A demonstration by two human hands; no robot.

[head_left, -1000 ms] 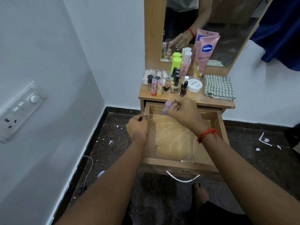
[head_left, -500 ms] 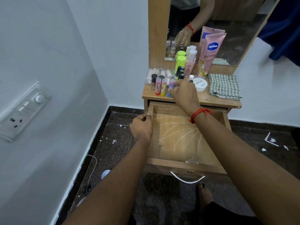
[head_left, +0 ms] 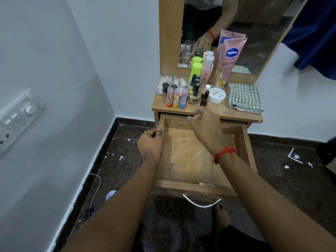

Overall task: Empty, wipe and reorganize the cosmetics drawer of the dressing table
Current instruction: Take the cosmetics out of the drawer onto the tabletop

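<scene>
Drawer (head_left: 193, 187) is sitting pulled out toward the person, long axis running front to back, floor bare of cosmetics and showing white streaks, so wiping is looking like the step due. Left hand (head_left: 151, 144) is gripping the drawer's left wall near the back corner, fingers curled over the rim. Right hand (head_left: 205, 124) is hovering at the front edge of the tabletop (head_left: 229, 114), fingers loosely curled just below the dark nail polish bottle (head_left: 204, 98); it is probably holding nothing, though the palm side is hidden. Checked cloth (head_left: 243, 97) is lying flat at the tabletop's right end, up and to the right of the right hand, so that hand is the nearer one. White jar (head_left: 217, 95) is standing between bottle and cloth. Lip balm sticks (head_left: 175, 98) are crowding the left end. The path along the front edge is looking open; room over the drawer is wide.
</scene>
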